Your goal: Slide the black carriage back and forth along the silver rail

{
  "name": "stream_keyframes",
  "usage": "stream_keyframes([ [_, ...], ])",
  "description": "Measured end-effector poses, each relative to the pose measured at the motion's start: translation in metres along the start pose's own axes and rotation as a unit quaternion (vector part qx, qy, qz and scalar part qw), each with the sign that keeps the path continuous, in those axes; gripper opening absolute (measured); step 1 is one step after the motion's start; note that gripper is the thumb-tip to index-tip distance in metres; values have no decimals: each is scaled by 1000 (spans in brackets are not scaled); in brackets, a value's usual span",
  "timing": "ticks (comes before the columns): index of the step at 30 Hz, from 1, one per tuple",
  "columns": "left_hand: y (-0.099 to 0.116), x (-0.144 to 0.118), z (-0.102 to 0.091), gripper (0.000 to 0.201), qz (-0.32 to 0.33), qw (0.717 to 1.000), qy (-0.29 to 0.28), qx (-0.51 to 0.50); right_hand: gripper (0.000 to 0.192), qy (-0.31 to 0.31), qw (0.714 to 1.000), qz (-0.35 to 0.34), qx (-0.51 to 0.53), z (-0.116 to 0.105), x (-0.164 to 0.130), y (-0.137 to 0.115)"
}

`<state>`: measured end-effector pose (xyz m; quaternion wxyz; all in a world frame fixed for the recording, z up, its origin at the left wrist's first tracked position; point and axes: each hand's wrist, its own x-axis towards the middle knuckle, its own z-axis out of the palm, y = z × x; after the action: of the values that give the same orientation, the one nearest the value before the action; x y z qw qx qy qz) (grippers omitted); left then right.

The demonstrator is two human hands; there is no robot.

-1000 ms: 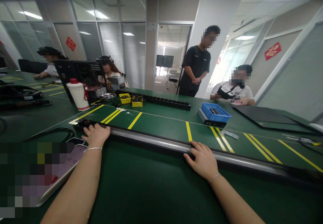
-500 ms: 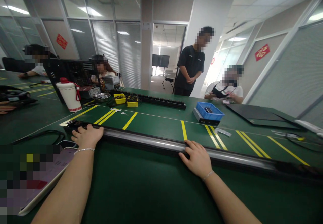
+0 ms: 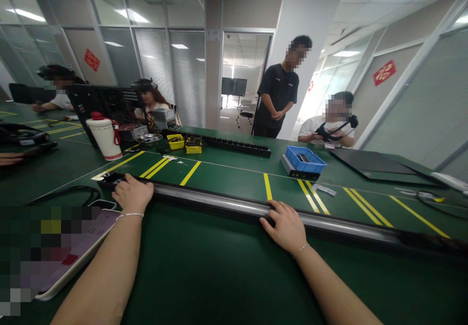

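A long black bar (image 3: 215,201) with a shiny grey upper face lies crosswise on the green table, its right end fading into dark blur. Near its left end, my left hand (image 3: 133,194) is closed over the bar, fingers bent across the far edge. My right hand (image 3: 287,227) grips the bar around its middle, with the thumb on the near side and the fingers over the top. The bar's underside is hidden. By my left forearm lies a phone (image 3: 78,261) in a pale case, its screen mostly pixelated.
Behind the bar stand a white cup (image 3: 104,137), an open computer case (image 3: 86,110), yellow trays (image 3: 175,142), a black socket strip (image 3: 237,147) and a blue basket (image 3: 305,159). Dark flat panels (image 3: 380,166) lie at right. Several people are around the table. Yellow tape marks the tabletop.
My left hand has shifted slightly right, its fingers less spread and bent over the bar. My right hand keeps its place. The seated person at right has raised a black strap-like thing.
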<state>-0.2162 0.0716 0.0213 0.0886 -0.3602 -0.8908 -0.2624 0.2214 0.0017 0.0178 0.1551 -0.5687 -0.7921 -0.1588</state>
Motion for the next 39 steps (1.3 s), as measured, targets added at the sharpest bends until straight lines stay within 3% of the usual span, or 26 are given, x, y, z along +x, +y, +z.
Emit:
stream_keyframes([
  [6, 0, -4, 1, 67, 8, 999, 28, -15, 35, 11, 1000, -5, 19, 3, -1, 3],
  [13, 1, -6, -3, 64, 13, 999, 42, -20, 34, 8, 993, 113, 36, 4, 9, -5],
  [20, 0, -6, 4, 62, 9, 995, 80, -55, 32, 25, 991, 135, -2, 6, 10, -13],
  [25, -3, -1, 5, 61, 15, 998, 27, -48, 32, 39, 990, 135, -5, 8, 9, -12],
  [39, 4, -4, -9, 42, 37, 998, -27, -35, 33, 52, 991, 124, 2, 11, 9, -10],
])
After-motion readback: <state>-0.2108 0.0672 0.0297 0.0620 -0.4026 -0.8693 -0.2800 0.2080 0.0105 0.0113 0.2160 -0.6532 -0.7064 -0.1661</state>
